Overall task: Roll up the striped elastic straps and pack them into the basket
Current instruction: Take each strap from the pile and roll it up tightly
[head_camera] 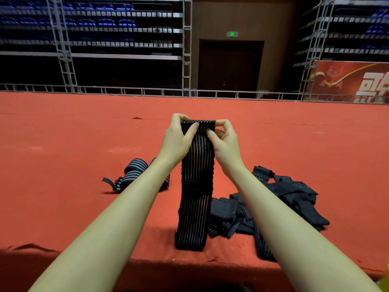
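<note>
Showing as stretchy ribbed woven cloth, matt black with thin pale stripes: the long elastic strap (196, 182) hanging between the fingers. Looking the same soft knit: the rolled dark striped strap (134, 172) and the loose heap of dark striped straps (290, 197). Lying beneath as rough, matt red-orange felt-like carpet (84, 133), slightly fuzzy. Gleaming dully behind: grey metal truss railing (147, 91). Appearing smooth brown wood: the far door (230, 64).

One black strap (196, 182) with thin white stripes hangs upright, its top edge pinched, its lower end on the red carpet. A rolled strap (134, 171) lies left; loose straps (294, 199) are heaped right.
</note>
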Demonstrator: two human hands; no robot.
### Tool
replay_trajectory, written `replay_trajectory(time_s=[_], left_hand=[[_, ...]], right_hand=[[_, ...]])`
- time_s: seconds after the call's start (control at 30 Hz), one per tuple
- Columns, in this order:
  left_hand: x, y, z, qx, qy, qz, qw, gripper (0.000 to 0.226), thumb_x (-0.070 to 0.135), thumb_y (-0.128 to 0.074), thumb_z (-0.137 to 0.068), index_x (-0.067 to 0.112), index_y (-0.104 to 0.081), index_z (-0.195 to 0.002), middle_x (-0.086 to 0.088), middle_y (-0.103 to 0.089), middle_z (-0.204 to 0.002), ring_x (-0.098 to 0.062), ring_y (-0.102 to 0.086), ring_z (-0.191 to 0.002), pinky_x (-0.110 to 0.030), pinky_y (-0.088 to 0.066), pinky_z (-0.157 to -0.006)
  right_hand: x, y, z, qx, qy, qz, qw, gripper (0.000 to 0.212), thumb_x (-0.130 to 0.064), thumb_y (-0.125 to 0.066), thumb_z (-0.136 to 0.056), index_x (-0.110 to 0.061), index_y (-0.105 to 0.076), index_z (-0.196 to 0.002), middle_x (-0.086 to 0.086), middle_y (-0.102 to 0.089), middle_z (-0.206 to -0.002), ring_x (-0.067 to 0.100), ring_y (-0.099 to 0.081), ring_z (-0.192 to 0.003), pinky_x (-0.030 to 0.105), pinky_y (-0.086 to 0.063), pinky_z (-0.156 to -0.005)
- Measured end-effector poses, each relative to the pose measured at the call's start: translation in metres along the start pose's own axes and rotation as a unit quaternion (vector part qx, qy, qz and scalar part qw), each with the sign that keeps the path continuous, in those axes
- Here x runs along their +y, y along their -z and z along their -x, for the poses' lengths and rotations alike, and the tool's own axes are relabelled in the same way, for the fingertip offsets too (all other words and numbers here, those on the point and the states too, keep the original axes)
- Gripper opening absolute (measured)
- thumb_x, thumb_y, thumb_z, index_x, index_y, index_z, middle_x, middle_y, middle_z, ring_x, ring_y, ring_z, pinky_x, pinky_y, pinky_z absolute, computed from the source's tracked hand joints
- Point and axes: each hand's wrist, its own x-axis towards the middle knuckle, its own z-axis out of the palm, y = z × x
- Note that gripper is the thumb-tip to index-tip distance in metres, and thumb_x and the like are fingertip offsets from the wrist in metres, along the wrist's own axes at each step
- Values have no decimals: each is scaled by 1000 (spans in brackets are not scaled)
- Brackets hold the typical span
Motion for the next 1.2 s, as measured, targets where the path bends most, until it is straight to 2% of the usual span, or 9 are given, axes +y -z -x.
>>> replay_trajectory(time_s=[0.1, 0.3, 0.43, 0.57, 0.7, 0.8, 0.9, 1.07, 1.2], left_hand=[[6, 7, -9, -36, 50, 16, 998, 17, 29, -50, -97, 13, -47, -102, 8, -53, -86, -13, -53, -83, -17, -41, -65], [15, 22, -9, -60, 4, 128, 990, 3, 15, -56, -94, 13, -55, -96, 2, -55, -82, -10, -52, -73, -22, -45, -63], [4, 25, 0, -88, 44, 254, 962, 24, -1, -55, -90, 20, -67, -91, -2, -64, -79, -12, -59, -68, -23, -49, -64], [-5, 22, 10, -89, 90, 303, 945, 35, -14, -46, -86, 10, -69, -95, 5, -71, -74, -5, -62, -65, -15, -49, -61], [-18, 23, 14, -94, 85, 269, 955, 36, -13, -50, -85, 13, -70, -99, 4, -74, -86, -12, -65, -86, -21, -52, -81], [-28, 22, 15, -112, 80, 237, 962, 39, -12, -50, -84, 16, -72, -99, 3, -73, -95, -9, -64, -95, -22, -50, -84], [-38, 19, 20, -105, 106, 275, 950, 38, 0, -46, -77, 16, -74, -98, -6, -73, -101, -19, -64, -99, -35, -50, -90], [-59, 12, 34, -120, 151, 273, 942, 31, 10, -54, -92, 12, -57, -123, -7, -65, -105, -12, -64, -93, -19, -51, -76], [-74, 1, 48, -104, 206, 235, 944, 20, 8, -54, -94, 4, -58, -113, -2, -63, -87, -15, -61, -81, -19, -49, -65]], right_hand=[[-13, -2, -5, -12, -11, -33, 999, 11, -7, -54, -95, -18, -53, -94, 9, -66, -79, 19, -62, -68, 30, -50, -61], [-21, -1, -3, -47, -37, -95, 994, 17, -3, -53, -94, -19, -59, -98, 3, -66, -74, 15, -61, -63, 23, -50, -55], [-21, 1, 1, -61, -69, -140, 986, 19, 2, -49, -94, -15, -57, -91, 2, -62, -68, 10, -56, -48, 20, -42, -41], [-17, 4, 6, -79, -118, -161, 977, 22, 4, -40, -94, -12, -53, -86, -5, -54, -55, 4, -43, -35, 15, -30, -31], [2, 6, 9, -118, -115, -183, 969, 10, -19, -51, -90, -14, -59, -94, -4, -61, -73, 10, -51, -55, 21, -38, -46], [18, 2, 8, -82, -101, -164, 978, 12, -6, -54, -93, -13, -63, -91, -2, -65, -81, 12, -60, -71, 23, -50, -63], [28, -3, 9, -76, -104, -164, 978, 20, 2, -57, -87, -14, -65, -97, 1, -65, -87, 17, -60, -79, 30, -50, -73], [46, -8, 16, -66, -163, -177, 968, 24, 7, -53, -89, -10, -58, -105, 8, -64, -89, 13, -66, -70, 25, -55, -63], [71, -8, 26, -70, -201, -116, 970, 18, 0, -55, -92, -15, -62, -99, 10, -62, -97, 18, -63, -76, 29, -55, -65]])
